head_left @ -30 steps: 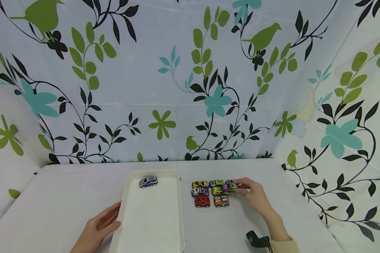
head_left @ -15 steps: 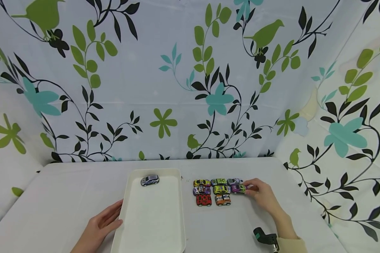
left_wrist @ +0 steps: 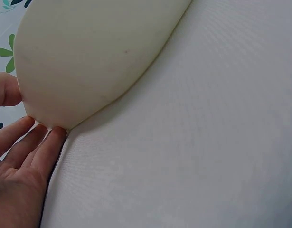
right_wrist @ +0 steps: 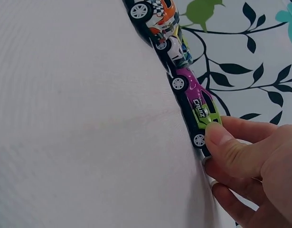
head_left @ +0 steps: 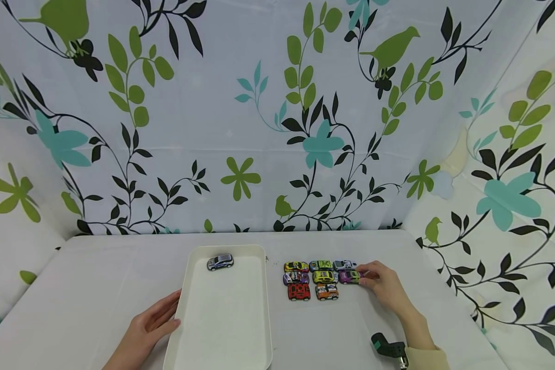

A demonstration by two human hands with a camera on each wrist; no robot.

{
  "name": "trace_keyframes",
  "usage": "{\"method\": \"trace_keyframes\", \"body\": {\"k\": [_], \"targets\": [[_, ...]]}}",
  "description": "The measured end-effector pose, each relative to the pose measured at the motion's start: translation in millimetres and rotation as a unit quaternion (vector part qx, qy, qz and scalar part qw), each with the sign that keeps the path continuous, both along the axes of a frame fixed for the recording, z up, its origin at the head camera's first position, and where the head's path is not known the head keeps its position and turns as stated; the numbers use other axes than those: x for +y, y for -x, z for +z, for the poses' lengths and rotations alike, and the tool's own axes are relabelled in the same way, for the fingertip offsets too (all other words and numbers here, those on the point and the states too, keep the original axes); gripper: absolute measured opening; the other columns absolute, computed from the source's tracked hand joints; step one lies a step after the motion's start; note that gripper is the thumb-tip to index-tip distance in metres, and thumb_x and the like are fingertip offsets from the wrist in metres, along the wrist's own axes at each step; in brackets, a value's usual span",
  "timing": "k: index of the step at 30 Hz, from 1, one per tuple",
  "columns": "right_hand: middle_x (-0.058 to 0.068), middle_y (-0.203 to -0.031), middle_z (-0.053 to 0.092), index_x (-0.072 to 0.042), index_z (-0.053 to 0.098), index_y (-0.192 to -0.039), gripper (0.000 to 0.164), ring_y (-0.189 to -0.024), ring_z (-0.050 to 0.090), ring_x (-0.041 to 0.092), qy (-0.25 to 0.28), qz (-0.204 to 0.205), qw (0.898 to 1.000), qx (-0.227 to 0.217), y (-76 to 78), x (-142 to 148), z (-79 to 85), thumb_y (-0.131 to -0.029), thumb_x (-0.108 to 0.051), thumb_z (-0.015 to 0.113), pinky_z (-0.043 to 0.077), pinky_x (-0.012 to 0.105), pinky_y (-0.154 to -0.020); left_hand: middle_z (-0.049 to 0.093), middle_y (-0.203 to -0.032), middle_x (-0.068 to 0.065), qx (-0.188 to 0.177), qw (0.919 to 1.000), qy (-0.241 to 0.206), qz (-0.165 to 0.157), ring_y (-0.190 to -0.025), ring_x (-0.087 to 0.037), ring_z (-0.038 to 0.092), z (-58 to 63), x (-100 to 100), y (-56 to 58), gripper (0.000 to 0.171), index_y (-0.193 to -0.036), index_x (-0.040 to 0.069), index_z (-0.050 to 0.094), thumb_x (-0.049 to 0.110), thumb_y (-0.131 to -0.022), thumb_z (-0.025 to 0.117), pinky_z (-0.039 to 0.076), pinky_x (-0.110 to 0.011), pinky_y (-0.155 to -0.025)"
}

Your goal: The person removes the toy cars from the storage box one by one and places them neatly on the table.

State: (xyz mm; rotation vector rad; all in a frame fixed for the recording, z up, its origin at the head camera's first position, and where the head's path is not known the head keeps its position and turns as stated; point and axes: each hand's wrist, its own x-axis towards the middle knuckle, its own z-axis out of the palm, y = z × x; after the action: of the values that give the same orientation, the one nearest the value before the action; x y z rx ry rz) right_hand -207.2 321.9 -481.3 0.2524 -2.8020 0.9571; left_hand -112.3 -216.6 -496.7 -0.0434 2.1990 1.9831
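Observation:
In the head view, my right hand (head_left: 383, 282) pinches the rear of a purple and green toy car (head_left: 350, 277) at the right end of the middle row. The right wrist view shows my thumb (right_wrist: 221, 135) on the side of this toy car (right_wrist: 199, 100), its wheels at the white tabletop. Just behind it is a silver toy car (head_left: 344, 264), partly covered by my fingers. My left hand (head_left: 145, 329) touches the left wall of a white tray (head_left: 268, 308) with its fingertips. A dark silver toy car (head_left: 220, 262) sits inside the tray, near the far end.
Other toy cars stand close together in rows: yellow (head_left: 296, 266), green (head_left: 321, 265), purple and white (head_left: 296, 278), yellow-green (head_left: 325, 276), red (head_left: 298, 292) and orange (head_left: 327, 292). A black device (head_left: 388, 345) is at my right wrist. A patterned cloth (head_left: 189, 128) hangs behind the table.
My right hand has moved the purple and green car rightward, from overlapping the yellow-green and silver cars to a place beside the yellow-green one. The left hand stays at the tray.

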Motion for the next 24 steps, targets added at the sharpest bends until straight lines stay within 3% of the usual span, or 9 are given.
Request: {"method": "trace_keyframes", "body": {"k": [8, 14, 24], "targets": [[0.002, -0.102, 0.067, -0.009, 0.074, -0.112, 0.025, -0.091, 0.064, 0.018, 0.002, -0.010, 1.000, -0.001, -0.5, 1, 0.0, -0.088, -0.005, 0.075, 0.053, 0.030, -0.078, 0.032, -0.159, -0.016, -0.004, 1.0000, -0.003, 0.000, -0.116, 0.017, 0.049, -0.2, 0, 0.2, 0.070, -0.154, 0.004, 0.034, 0.019, -0.095, 0.068, 0.049, -0.011, -0.093], [0.007, -0.107, 0.069, -0.006, 0.071, -0.116, 0.031, -0.098, 0.065, 0.026, 0.008, -0.014, 1.000, 0.026, -1.4, -4, 6.2, -0.086, -0.008, 0.078, 0.055, 0.049, -0.089, 0.033, -0.159, -0.015, -0.007, 1.0000, 0.002, 0.002, -0.115, 0.017, 0.049, -0.8, 0, 0.9, 0.070, -0.154, 0.005, 0.034, 0.020, -0.095, 0.068, 0.049, -0.012, -0.093], [0.009, -0.108, 0.070, -0.005, 0.072, -0.113, 0.030, -0.098, 0.064, 0.030, 0.016, 0.021, 0.997, 0.077, -3.5, -42, 29.4, -0.084, -0.006, 0.078, 0.054, 0.055, -0.087, 0.034, -0.159, -0.016, -0.007, 1.0000, 0.003, 0.004, -0.115, 0.017, 0.049, 1.0, 1, 0.4, 0.070, -0.155, 0.005, 0.034, 0.020, -0.095, 0.069, 0.049, -0.012, -0.093]]}}
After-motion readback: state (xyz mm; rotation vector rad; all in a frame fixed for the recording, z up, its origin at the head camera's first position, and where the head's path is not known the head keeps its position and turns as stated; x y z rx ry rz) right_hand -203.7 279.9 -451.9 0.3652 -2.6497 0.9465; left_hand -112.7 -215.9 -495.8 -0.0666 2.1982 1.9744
